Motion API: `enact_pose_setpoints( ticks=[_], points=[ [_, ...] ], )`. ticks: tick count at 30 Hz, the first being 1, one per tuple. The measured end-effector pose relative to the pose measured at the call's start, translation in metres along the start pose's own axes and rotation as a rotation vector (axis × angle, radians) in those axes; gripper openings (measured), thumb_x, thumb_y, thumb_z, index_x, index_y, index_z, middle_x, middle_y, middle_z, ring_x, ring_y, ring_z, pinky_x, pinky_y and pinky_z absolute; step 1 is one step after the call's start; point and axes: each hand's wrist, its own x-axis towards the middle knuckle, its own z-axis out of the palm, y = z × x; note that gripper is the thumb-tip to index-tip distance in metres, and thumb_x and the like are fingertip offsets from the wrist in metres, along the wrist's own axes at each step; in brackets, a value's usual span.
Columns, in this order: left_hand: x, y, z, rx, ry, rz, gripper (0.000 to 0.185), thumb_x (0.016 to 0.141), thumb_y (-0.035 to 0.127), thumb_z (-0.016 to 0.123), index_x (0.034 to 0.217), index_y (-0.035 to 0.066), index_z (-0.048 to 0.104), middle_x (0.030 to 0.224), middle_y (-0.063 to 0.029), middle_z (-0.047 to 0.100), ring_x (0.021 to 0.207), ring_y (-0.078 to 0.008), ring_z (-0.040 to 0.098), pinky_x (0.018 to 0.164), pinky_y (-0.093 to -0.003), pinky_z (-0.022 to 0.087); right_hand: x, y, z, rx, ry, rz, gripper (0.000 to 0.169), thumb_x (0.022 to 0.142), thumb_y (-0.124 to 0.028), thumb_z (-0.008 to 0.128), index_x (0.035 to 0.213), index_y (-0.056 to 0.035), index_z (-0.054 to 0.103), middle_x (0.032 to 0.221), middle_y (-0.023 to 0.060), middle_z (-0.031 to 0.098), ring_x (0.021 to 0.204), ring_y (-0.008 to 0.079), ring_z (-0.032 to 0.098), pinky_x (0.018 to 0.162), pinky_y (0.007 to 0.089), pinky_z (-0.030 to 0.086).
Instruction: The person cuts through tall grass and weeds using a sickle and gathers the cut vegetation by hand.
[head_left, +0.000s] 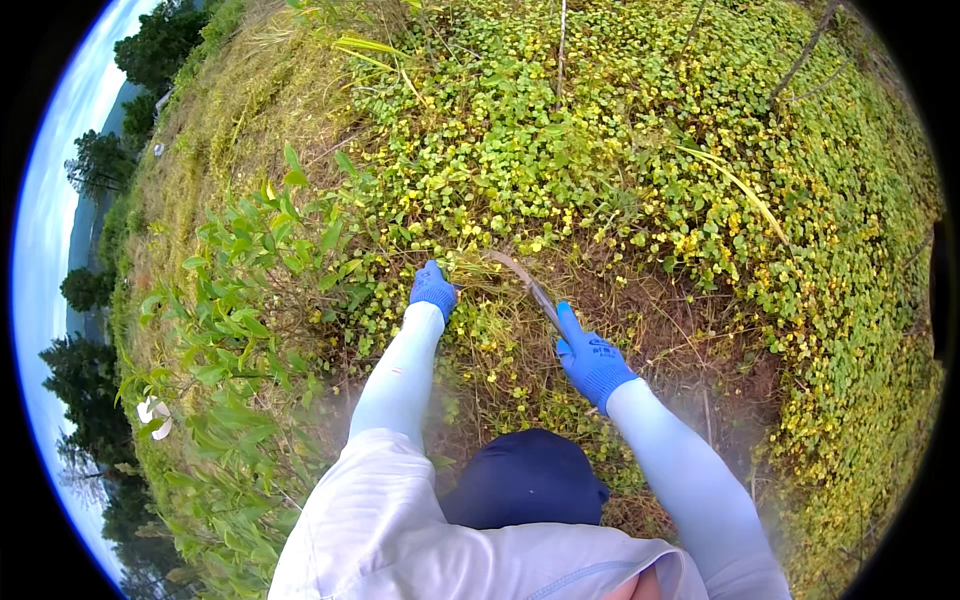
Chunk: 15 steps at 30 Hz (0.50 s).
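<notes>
My right hand, in a blue knit work glove, is closed around the handle of a sickle. The curved, dull blade reaches up and left, its tip among cut-looking pale stems. Left of that tip my left hand, gloved in the same blue, is curled low at the ground cover around thin plant stems. How many stems it holds is hidden by the fingers. Small round green and yellow leaves of a creeping plant grow just beyond both hands.
A leafy shrub rises close to my left arm. Brown soil with dry stalks shows to the right. A thin upright stem stands ahead, and a bare branch leans at upper right. White litter lies left.
</notes>
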Motion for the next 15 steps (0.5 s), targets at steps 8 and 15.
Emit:
enact_pose_setpoints(
  ticks=[8,15],
  points=[
    [-0.151,-0.024,0.023,0.182,-0.871,0.413,0.061,0.085,0.018,0.066,0.141,0.005,0.047,0.135,-0.0246,0.054,0.122,-0.0345,0.055,0.102,-0.0447,0.044,-0.144,0.112,0.071,0.093,-0.13,-0.088,0.072,0.096,-0.019,0.05,0.157,-0.0174,0.01,0.1,0.0267,0.063,0.089,0.0417,0.064,0.083,0.0469,0.05],
    [-0.192,-0.04,-0.011,0.591,-0.2,0.716,0.072,0.08,0.012,0.062,0.147,0.027,0.039,0.156,-0.0203,0.027,0.138,-0.0407,0.035,0.104,-0.0498,0.039,-0.123,0.065,0.042,0.282,0.074,0.012,0.066,0.097,-0.021,0.05,0.156,-0.014,0.019,0.099,0.025,0.062,0.091,0.0398,0.063,0.082,0.046,0.05]
  ],
)
